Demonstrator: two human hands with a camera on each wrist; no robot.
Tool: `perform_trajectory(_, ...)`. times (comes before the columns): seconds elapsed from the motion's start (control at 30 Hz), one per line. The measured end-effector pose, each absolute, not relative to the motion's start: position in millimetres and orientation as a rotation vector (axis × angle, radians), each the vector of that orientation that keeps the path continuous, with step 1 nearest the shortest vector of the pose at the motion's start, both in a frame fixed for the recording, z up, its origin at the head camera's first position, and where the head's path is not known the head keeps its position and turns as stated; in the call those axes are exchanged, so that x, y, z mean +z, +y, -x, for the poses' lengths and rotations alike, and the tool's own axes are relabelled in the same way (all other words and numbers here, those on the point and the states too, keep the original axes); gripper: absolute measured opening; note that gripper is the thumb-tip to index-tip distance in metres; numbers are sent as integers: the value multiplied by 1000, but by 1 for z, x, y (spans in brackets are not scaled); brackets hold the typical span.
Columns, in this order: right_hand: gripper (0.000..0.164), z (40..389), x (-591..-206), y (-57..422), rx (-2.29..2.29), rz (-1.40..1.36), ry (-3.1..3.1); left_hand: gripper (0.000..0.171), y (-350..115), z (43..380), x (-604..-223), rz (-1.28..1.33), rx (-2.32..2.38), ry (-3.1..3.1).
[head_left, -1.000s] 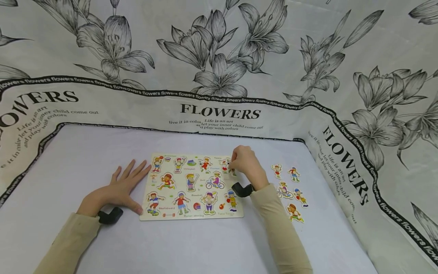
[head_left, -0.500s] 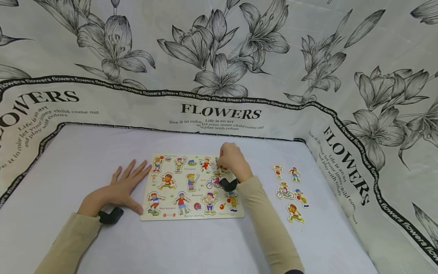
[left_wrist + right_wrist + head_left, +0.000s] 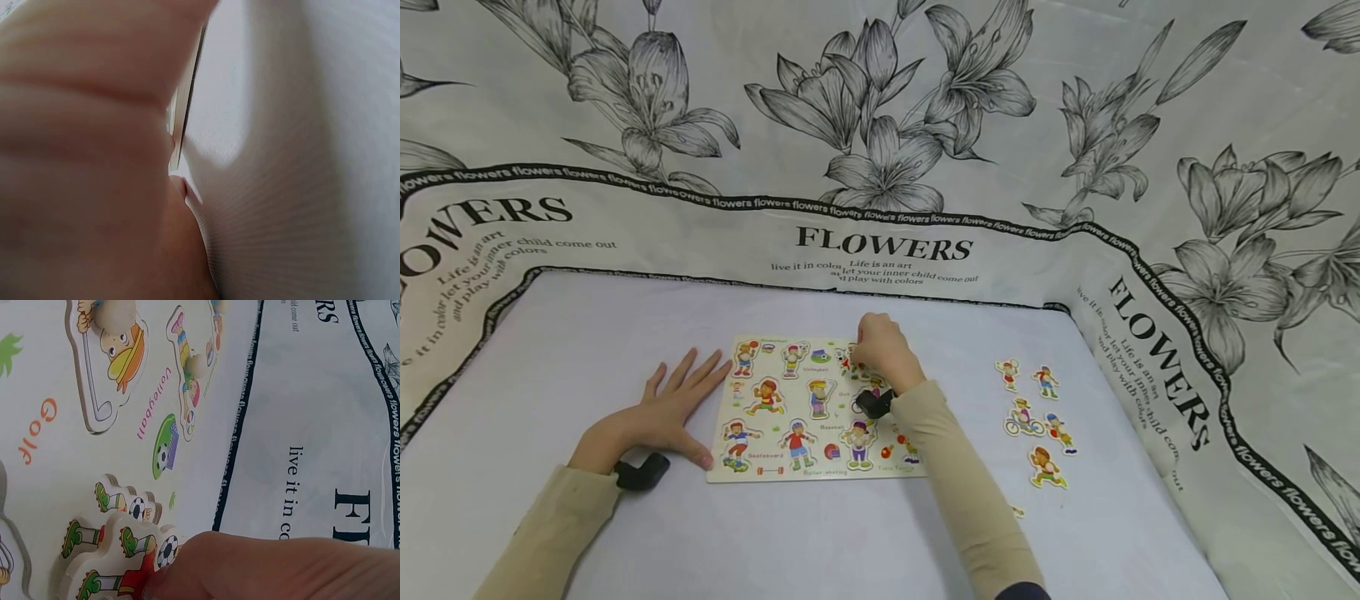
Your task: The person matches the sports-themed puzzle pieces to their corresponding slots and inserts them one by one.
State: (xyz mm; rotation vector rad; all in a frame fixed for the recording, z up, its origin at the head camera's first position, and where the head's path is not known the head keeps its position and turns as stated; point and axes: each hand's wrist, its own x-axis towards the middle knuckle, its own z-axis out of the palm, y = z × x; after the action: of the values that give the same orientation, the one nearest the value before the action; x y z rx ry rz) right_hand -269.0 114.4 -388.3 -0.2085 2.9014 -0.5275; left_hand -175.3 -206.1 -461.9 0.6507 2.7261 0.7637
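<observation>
A cream peg puzzle board [image 3: 797, 400] with sports figures lies flat on the white table. My right hand [image 3: 880, 346] is over its top row, pinching a football player puzzle piece [image 3: 128, 581] in a red shirt. In the right wrist view that piece is raised above the matching football picture [image 3: 109, 500], slightly offset from it. The far side of my grip is hidden. Beside the board's left edge, my left hand [image 3: 658, 421] rests with fingers spread, its thumb at the lower left corner. The left wrist view mostly shows palm [image 3: 81, 156] and the board's edge [image 3: 182, 106].
Several loose puzzle pieces lie to the right, among them a cyclist piece [image 3: 1022, 418] and a runner piece [image 3: 1047, 468]. Another piece [image 3: 1017, 511] is mostly hidden by my right sleeve. A golf piece [image 3: 125, 359] and a volleyball piece [image 3: 185, 344] with round knobs sit in the board.
My right hand has moved left along the top row, from the upper right corner to the football picture, carrying the piece. My left hand has stayed where it was.
</observation>
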Motion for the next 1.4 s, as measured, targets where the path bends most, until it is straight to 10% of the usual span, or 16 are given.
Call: perform_trajectory(1.4,28,276,-406,101,-495,249,2880,142,-205,175,-460,-647,747,2728)
